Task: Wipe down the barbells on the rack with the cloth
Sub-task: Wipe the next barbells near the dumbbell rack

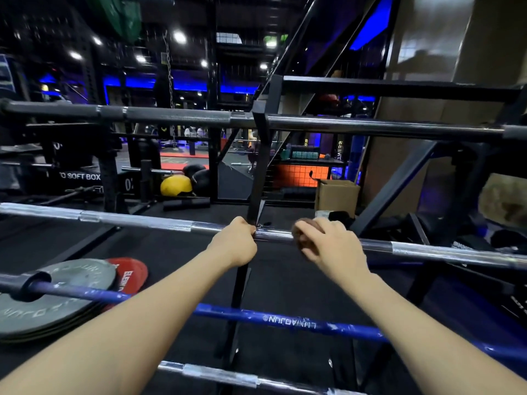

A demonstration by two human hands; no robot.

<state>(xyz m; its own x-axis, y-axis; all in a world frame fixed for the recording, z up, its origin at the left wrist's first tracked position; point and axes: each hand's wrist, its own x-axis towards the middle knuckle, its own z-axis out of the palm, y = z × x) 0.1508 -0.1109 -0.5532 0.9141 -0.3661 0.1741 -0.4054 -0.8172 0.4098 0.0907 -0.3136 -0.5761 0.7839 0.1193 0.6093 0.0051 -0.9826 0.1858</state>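
At frame centre, the left hand (238, 242) curls around a heavy, rigid chrome barbell (137, 220) while the right hand (328, 242) pinches a soft brown cloth (303, 238) against it.

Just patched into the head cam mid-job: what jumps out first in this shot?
Both hands sit on the silver barbell at centre frame: the left hand grips it beside the black rack upright, and the right hand holds a dark cloth against it. Nearer the camera runs a bright blue barbell; grey weight plates lie lower left.
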